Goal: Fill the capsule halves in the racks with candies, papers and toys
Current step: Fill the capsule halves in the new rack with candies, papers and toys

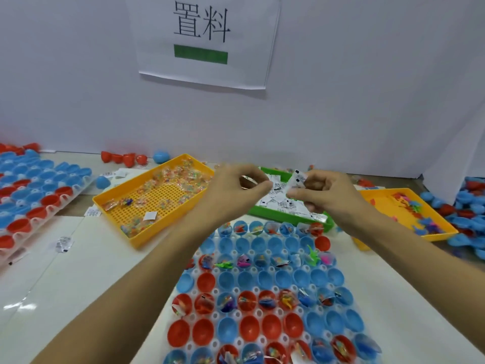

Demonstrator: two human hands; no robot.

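Paper slips (296,177) are pinched by right hand (325,191) over green tray (275,215); left hand (236,185) fingertips nearly closed, contents unclear. Flimsy, light; best taken by edges.

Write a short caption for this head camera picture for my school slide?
Both hands pick paper slips from the green tray above a rack of capsule halves.

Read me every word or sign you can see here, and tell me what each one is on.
"置料": large black characters on the white paper sign on the wall, above a green bar whose content is unreadable.
Small white paper slips in the green plastic tray and in the right hand: black print, too small to read.
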